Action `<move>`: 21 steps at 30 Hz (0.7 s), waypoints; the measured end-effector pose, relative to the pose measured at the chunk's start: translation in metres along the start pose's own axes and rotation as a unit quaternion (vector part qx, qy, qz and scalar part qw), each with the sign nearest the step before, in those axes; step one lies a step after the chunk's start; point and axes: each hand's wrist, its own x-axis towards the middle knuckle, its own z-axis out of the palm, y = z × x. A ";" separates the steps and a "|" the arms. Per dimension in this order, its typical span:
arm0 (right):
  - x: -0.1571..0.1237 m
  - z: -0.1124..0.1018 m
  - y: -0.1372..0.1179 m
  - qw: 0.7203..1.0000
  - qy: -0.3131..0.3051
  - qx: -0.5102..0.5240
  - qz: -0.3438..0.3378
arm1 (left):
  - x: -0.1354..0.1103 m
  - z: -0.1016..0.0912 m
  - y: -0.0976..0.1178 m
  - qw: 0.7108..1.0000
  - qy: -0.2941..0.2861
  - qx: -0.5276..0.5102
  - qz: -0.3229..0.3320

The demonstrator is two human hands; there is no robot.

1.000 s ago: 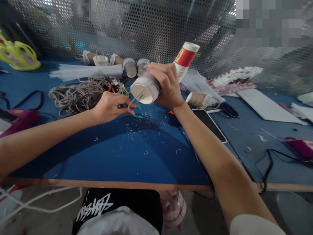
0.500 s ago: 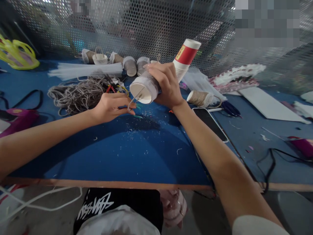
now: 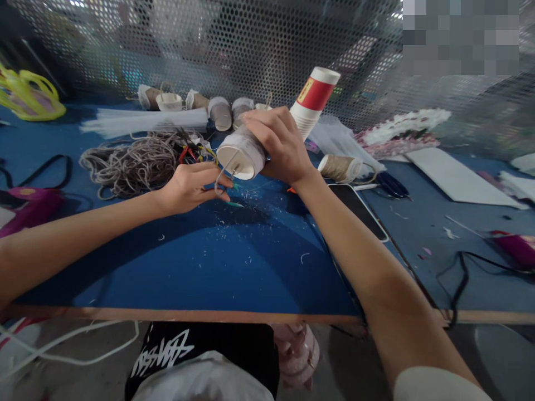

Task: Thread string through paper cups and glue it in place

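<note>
My right hand is wrapped round a white paper cup held on its side above the blue table, its bottom turned toward me. A thin grey cord loops out from the cup's bottom. My left hand pinches the end of that cord just below the cup, fingers pressed together. Small scraps and a green bit lie on the table under both hands.
A heap of grey cord lies to the left, several wrapped cups stand along the mesh screen. A stack of red-and-white cups, a cord-wound cup, a phone and black cables lie right.
The cup and both hands have shifted slightly left and down. My left hand's fingers have moved up along the cord loop toward the cup's bottom.
</note>
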 end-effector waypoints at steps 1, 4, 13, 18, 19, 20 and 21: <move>0.001 0.000 0.000 1.000 -0.006 0.007 0.007 | 0.000 0.000 0.001 1.000 0.000 0.005 -0.003; 0.002 0.000 -0.002 0.999 -0.028 0.027 0.027 | 0.000 0.001 0.002 1.000 0.008 0.011 -0.006; 0.005 -0.005 -0.004 0.998 -0.042 0.039 0.030 | -0.003 0.001 -0.002 0.997 0.030 -0.067 -0.021; 0.005 -0.002 -0.004 0.996 -0.053 0.054 0.043 | -0.002 -0.001 -0.001 0.995 0.022 -0.080 -0.051; 0.004 -0.001 -0.004 0.995 -0.056 0.060 0.048 | -0.002 -0.002 0.000 0.994 0.022 -0.086 -0.056; 0.003 -0.001 -0.003 0.995 -0.058 0.066 0.050 | -0.002 -0.002 0.000 0.994 0.022 -0.090 -0.060; 0.003 0.000 -0.003 0.995 -0.059 0.068 0.052 | -0.002 -0.002 0.001 0.993 0.022 -0.093 -0.062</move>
